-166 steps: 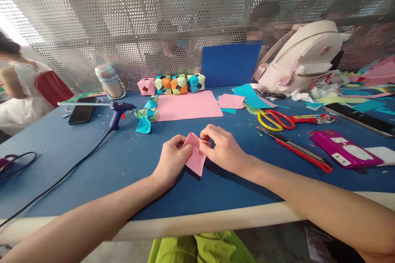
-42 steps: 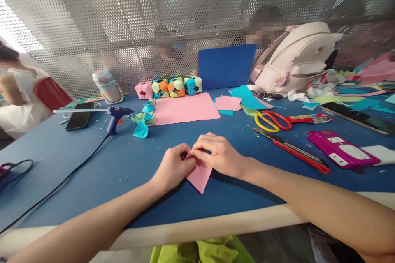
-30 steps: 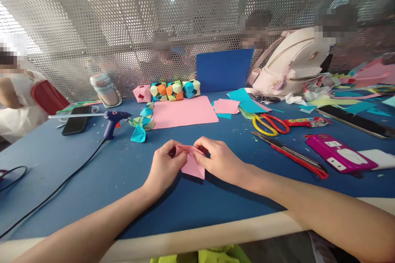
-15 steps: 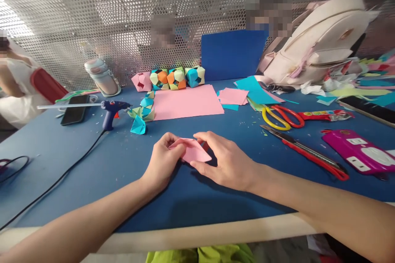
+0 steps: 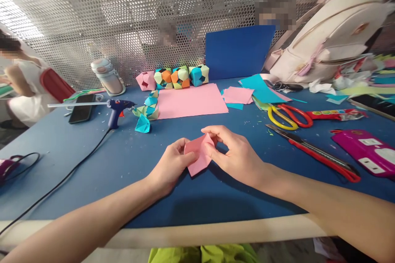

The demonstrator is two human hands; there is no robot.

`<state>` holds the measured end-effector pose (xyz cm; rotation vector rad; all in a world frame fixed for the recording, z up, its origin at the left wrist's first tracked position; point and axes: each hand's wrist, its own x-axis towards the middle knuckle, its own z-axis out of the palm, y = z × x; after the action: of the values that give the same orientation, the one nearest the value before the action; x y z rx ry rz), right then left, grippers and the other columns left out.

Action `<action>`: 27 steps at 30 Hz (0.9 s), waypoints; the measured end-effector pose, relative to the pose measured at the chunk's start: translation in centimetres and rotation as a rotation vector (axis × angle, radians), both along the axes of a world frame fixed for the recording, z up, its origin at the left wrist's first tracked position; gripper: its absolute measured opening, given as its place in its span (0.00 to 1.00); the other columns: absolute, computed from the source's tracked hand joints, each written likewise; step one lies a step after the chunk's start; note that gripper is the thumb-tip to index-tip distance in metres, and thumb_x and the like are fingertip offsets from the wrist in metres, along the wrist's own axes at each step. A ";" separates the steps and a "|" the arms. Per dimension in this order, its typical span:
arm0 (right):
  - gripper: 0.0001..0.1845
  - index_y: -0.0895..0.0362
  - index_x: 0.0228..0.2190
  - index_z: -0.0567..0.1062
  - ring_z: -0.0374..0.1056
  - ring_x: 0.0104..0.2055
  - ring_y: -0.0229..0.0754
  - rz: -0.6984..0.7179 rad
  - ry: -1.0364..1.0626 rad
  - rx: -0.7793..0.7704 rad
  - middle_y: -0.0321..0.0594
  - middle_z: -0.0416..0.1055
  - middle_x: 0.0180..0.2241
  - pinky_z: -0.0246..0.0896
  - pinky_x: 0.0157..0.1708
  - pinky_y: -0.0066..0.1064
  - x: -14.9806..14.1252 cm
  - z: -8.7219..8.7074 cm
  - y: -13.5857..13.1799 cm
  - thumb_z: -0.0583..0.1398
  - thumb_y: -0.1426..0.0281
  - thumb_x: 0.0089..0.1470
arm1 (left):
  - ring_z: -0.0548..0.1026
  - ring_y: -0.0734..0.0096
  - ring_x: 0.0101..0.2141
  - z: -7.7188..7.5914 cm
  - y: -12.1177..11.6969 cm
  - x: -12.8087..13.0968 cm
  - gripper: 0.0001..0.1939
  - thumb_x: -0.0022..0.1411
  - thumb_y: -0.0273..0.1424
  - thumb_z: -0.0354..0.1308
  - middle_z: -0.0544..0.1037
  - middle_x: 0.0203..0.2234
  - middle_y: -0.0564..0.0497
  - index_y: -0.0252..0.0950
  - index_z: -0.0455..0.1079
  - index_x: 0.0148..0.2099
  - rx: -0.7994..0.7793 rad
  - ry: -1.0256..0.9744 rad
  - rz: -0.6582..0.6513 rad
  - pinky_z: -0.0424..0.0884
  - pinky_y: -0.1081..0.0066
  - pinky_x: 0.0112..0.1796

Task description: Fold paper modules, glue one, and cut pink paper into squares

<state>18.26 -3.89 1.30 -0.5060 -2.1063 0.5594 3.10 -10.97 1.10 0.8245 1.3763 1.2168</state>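
A small pink paper, partly folded, is held just above the blue table in front of me. My left hand pinches its left side, thumb on top and fingers behind. At its right side my right hand grips the paper between thumb and fingers, and a flap stands up there. Beyond my hands lies a large pink sheet. Several folded paper pieces in blue and green rest at that sheet's left edge. Behind it stands a row of folded paper balls.
A hot glue gun with a trailing cord lies left, near a phone and a bottle. On the right are scissors, a utility knife, a purple power strip and a backpack. A person sits far left.
The pink paper has been turned in my hands; its lower corner now points toward me and a flap is raised. My right fingers have closed onto it. The view has shifted slightly.
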 end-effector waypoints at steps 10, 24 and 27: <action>0.03 0.54 0.31 0.64 0.62 0.27 0.35 0.041 -0.060 -0.101 0.33 0.66 0.26 0.61 0.31 0.28 -0.2 0.0 -0.5 0.56 0.73 0.54 | 0.69 0.75 0.25 0.4 -0.4 0.6 0.11 0.47 0.29 0.64 0.70 0.23 0.56 0.33 0.66 0.32 0.019 -0.140 0.022 0.63 0.73 0.29; 0.07 0.55 0.30 0.68 0.64 0.31 0.35 0.146 0.074 0.050 0.36 0.68 0.29 0.61 0.32 0.28 -0.3 0.0 -0.4 0.56 0.78 0.57 | 0.70 0.76 0.25 1.0 -0.7 0.8 0.06 0.45 0.22 0.61 0.74 0.23 0.52 0.31 0.67 0.28 -0.036 -0.223 0.006 0.64 0.77 0.28; 0.09 0.56 0.27 0.67 0.65 0.30 0.35 0.077 0.055 0.138 0.36 0.69 0.27 0.60 0.31 0.29 -0.3 -0.1 -0.3 0.56 0.80 0.55 | 0.69 0.77 0.24 0.8 -0.8 1.0 0.06 0.46 0.23 0.60 0.73 0.21 0.53 0.31 0.68 0.30 -0.046 -0.224 -0.029 0.63 0.76 0.26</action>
<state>17.98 -4.19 1.22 -0.3286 -2.1010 0.4624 4.13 -11.81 1.93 0.6526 1.2016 1.2114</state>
